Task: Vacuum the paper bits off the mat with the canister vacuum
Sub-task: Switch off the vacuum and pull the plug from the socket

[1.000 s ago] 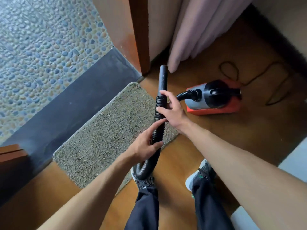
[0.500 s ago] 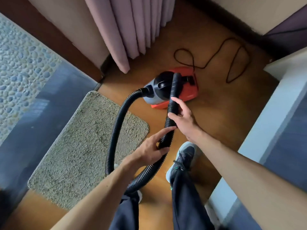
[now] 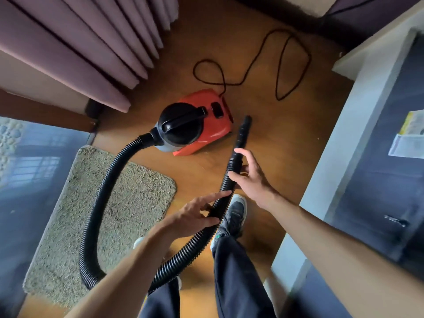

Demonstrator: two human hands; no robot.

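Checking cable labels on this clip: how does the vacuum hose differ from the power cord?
The vacuum hose is thick and ribbed; the power cord is thin and smooth. The hose runs over the mat into the left hand and right hand; the cord lies looped, untouched, on the wooden floor. Both are black and join the canister vacuum.

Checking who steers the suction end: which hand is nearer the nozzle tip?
Right. The right hand holds the hose just below the nozzle tip; the left hand grips the hose farther down, toward the person.
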